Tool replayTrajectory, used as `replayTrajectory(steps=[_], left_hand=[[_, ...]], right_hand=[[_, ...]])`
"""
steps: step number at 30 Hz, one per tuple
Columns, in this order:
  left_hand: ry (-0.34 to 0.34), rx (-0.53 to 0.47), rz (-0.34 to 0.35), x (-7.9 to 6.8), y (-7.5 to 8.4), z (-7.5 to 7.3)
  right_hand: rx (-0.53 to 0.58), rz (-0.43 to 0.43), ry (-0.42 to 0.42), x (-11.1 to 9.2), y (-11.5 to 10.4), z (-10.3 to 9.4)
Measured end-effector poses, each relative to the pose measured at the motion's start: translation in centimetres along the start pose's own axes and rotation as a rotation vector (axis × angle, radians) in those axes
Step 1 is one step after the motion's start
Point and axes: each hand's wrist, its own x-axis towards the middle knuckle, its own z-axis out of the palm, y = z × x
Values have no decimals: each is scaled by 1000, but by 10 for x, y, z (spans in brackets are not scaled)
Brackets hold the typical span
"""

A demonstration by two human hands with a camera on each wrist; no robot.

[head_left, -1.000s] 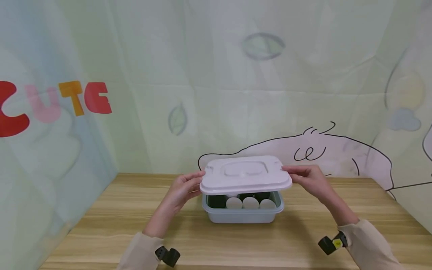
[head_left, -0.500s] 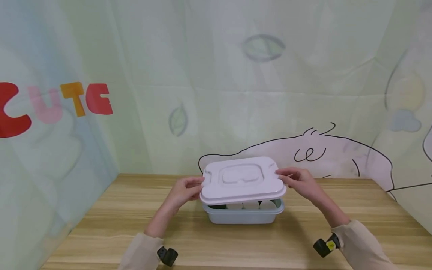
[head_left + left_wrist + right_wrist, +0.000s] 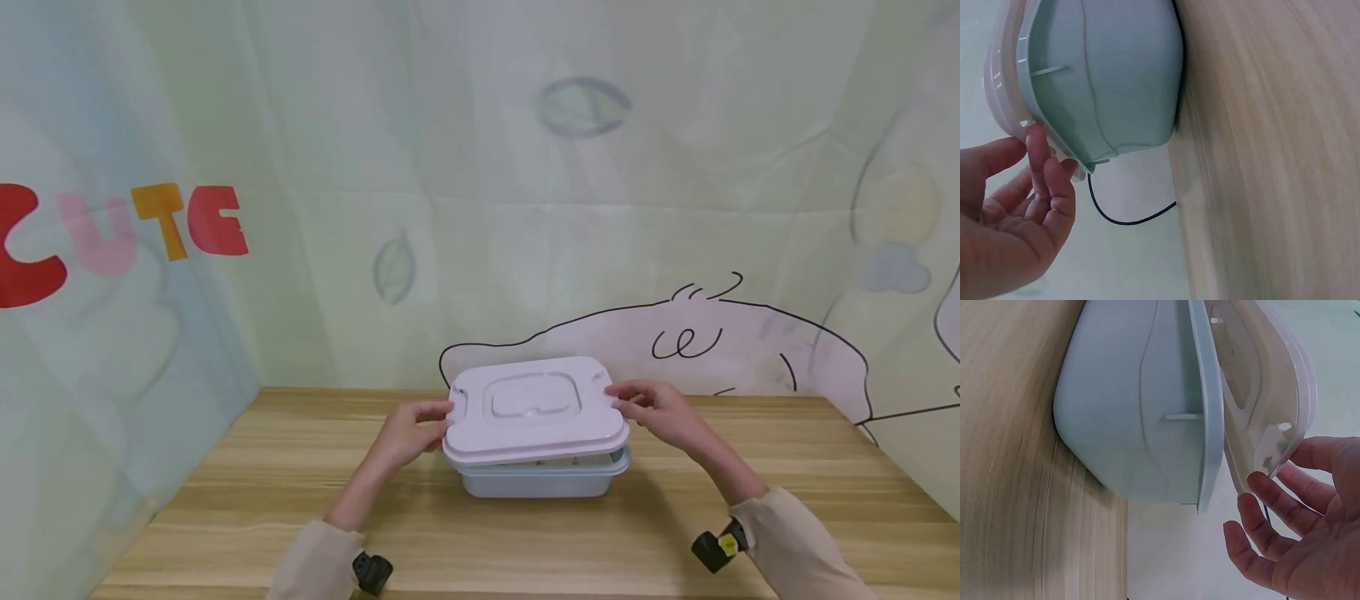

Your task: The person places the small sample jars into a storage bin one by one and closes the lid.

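A pale pinkish-white lid [image 3: 536, 404] lies tilted over a light blue plastic box [image 3: 536, 483] on the table. My left hand [image 3: 411, 433] pinches the lid's left edge between thumb and fingers, and in the left wrist view that end sits right at the box rim [image 3: 1038, 106]. On the other side my right hand [image 3: 660, 410] pinches the lid's right edge, which stands raised above the rim, as the right wrist view shows. Through the narrow front gap only slivers of the white round things inside show; the lid hides the rest.
The box stands on a wood-grain table [image 3: 300, 483]. Behind it hangs a printed curtain [image 3: 480, 208] with cartoon drawings, close to the table's back edge. Each wrist carries a small black camera, such as the left one [image 3: 372, 573].
Both hands have lowered the lid onto the box and shifted its right end slightly left. The round white things, plainly visible before, are now nearly covered.
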Motion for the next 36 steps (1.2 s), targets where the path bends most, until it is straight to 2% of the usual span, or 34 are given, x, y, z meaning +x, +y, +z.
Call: replayTrajectory(steps=[8, 20, 25, 36], left_hand=[[6, 60, -13, 1, -1, 2], [14, 128, 64, -1, 3, 7], [16, 185, 84, -2, 5, 8], [8, 259, 86, -2, 7, 10]], right_hand=[[-32, -7, -11, 2, 1, 3], [-49, 4, -26, 0, 4, 6], [-65, -5, -26, 1, 9, 8], [-86, -20, -32, 1, 15, 13]])
